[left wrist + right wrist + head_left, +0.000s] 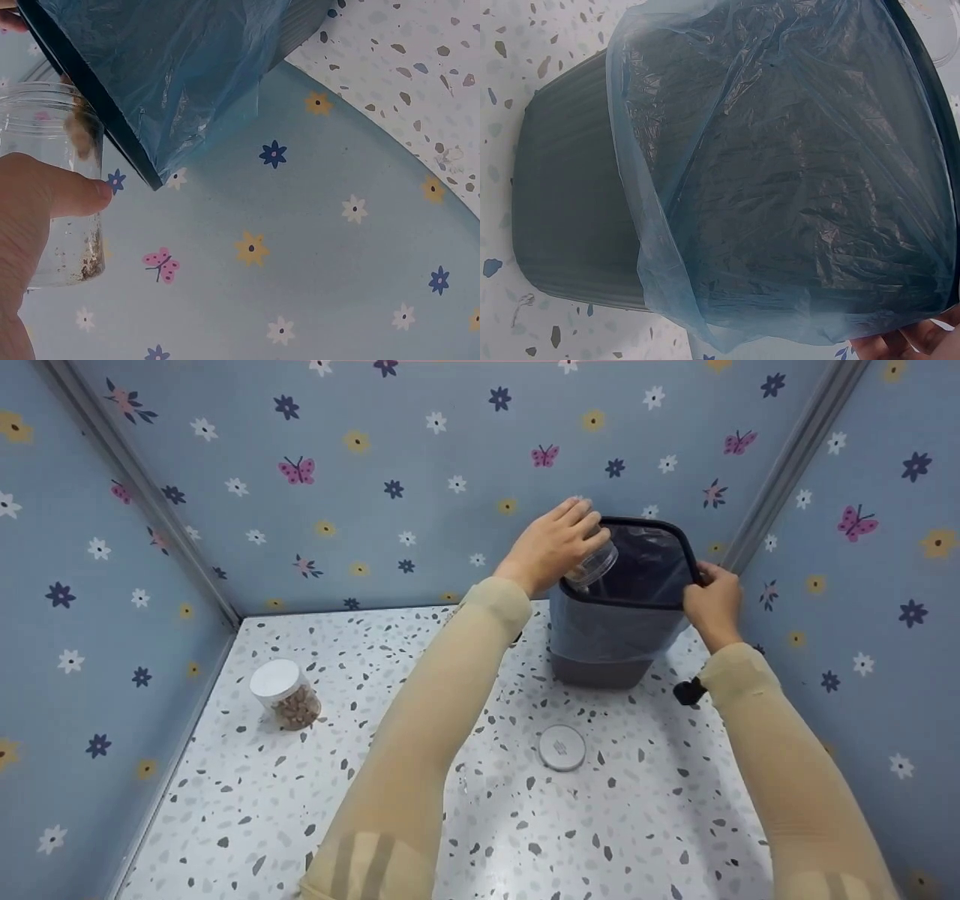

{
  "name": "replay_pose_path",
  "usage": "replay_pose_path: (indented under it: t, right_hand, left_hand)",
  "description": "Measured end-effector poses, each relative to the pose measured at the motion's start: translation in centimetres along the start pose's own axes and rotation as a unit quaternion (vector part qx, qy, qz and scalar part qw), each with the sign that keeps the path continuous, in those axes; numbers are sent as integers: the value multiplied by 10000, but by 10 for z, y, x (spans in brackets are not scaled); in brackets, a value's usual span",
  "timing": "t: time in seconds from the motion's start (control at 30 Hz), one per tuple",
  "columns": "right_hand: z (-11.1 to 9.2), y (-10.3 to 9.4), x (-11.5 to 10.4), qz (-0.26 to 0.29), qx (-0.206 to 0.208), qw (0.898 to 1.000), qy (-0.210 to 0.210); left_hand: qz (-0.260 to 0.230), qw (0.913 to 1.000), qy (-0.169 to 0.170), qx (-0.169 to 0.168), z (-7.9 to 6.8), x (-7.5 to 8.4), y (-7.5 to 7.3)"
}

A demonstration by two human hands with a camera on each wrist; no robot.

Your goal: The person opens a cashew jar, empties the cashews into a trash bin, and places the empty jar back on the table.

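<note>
My left hand (553,544) grips a clear jar (598,564) and holds it tilted, mouth down, over the near left rim of a grey trash bin (600,671). Brown crumbs cling inside the jar in the left wrist view, and a brownish clump (81,135) shows near its mouth. A translucent blue trash bag (780,187) lines the bin and folds down over its outside. On the bin's right side, my right hand (715,598) holds the black rim (688,556), fingers over the edge. The bottom of the bin's inside is hidden.
A round white lid (562,748) lies flat on the speckled tabletop (510,825) in front of the bin. Further left stands a white-lidded jar (286,694) of brown pieces. Blue flowered panels (420,457) enclose the back and both sides.
</note>
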State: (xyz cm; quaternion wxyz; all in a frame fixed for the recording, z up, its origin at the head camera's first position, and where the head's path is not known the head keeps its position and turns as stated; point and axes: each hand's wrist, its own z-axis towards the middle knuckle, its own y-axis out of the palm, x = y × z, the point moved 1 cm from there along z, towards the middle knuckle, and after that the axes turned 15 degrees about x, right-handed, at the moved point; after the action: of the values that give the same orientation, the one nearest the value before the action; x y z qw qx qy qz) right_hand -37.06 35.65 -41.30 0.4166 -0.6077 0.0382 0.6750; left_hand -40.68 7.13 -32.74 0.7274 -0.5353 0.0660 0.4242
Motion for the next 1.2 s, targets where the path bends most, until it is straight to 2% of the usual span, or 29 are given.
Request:
replay_pose_path:
  t: [0.2, 0.4, 0.53, 0.7, 0.97, 1.1, 1.2]
  right_hand:
    - [-1, 0, -2, 5, 29, 10000, -5]
    - [-1, 0, -2, 47, 33, 10000, 12]
    - [-1, 1, -2, 44, 38, 10000, 28]
    - [0, 0, -2, 62, 27, 10000, 45]
    - [0, -1, -3, 157, -80, 9997, 155]
    - [0, -1, -3, 162, -96, 9997, 179]
    - [0, -1, -3, 140, -70, 9997, 176]
  left_hand:
    - [48, 10000, 38, 20, -1, 0, 0]
    - [36, 9998, -44, 213, -3, -1, 3]
    - [-182, 9989, -293, 305, -5, -1, 4]
    - [-614, 9943, -835, 270, -8, -1, 5]
    - [-1349, 9734, -1824, 326, -14, -1, 10]
    - [-1651, 9590, -2276, 348, -17, -2, 12]
    - [-1932, 9450, -2604, 433, -22, -3, 13]
